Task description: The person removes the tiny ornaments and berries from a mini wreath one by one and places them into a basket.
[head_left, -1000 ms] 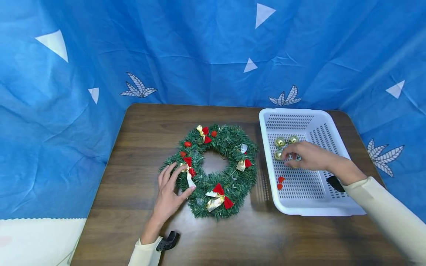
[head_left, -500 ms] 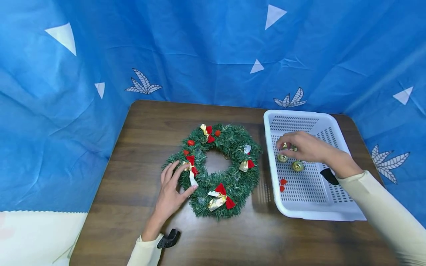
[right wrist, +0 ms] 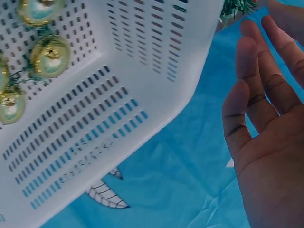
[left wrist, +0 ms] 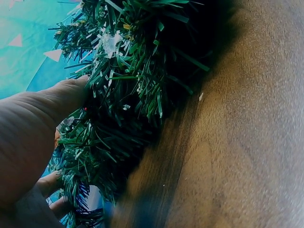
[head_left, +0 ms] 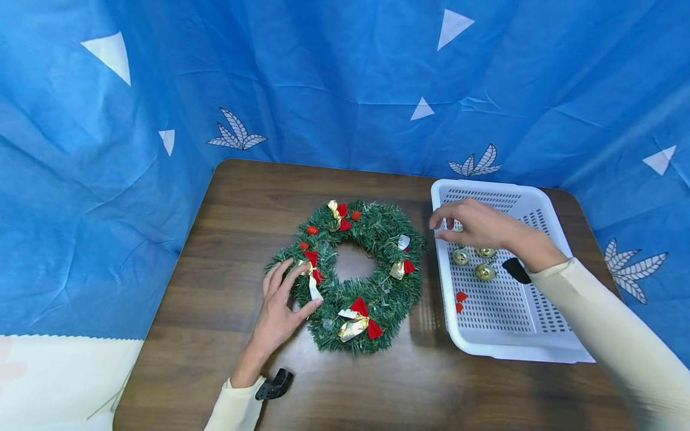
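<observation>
A green wreath [head_left: 396, 305] with red and gold bows [head_left: 360, 320] and small red berry-like pieces [head_left: 312, 230] lies on the table. My left hand [head_left: 280, 311] rests on its left side, fingers spread, thumb and index fingertips beside a bow with a pale ribbon tail [head_left: 315, 290]. In the left wrist view the thumb [left wrist: 61, 97] touches the green tinsel. My right hand [head_left: 477, 227] hovers at the left rim of the white basket [head_left: 533, 347], fingers bent and apart from the thumb. Nothing shows in its grasp; in the right wrist view its fingers [right wrist: 273, 88] are loosely bent.
Several shiny gold balls [head_left: 485, 272] and two small red pieces [head_left: 460, 297] lie in the slotted basket. The wooden table [head_left: 205, 287] reaches a blue curtain [head_left: 345, 78] at the back and sides. A black strap [head_left: 275, 386] is at the left wrist.
My right hand has moved from over the gold balls toward the basket's left rim, uncovering balls beneath. The left hand stays on the wreath. The head view has shifted slightly.
</observation>
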Available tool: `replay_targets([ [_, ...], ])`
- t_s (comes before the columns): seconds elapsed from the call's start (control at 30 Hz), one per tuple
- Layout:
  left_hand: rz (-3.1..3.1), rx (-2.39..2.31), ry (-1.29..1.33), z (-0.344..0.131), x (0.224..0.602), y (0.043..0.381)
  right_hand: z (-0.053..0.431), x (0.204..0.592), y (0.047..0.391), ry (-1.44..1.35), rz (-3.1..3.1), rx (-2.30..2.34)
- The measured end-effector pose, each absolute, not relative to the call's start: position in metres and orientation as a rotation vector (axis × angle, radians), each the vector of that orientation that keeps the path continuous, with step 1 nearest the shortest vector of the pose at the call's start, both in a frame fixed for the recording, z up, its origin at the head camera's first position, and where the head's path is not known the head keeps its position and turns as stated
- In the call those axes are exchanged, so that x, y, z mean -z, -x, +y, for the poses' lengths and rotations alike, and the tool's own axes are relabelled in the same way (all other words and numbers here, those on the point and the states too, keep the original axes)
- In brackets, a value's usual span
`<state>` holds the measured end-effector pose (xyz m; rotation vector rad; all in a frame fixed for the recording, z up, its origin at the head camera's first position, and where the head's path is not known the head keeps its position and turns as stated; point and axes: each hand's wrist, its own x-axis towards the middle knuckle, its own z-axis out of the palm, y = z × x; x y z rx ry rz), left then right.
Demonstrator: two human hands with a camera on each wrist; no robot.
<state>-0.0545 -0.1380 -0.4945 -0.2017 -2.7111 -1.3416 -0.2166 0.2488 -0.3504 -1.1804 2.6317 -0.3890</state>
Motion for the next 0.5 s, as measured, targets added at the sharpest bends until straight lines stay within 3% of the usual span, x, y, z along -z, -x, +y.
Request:
replay_targets([
  [0.5,-2.712,1.336,0.211,-0.139,0.495,0.054,0.188,0.359,0.245,1.275,2.474,0.389],
])
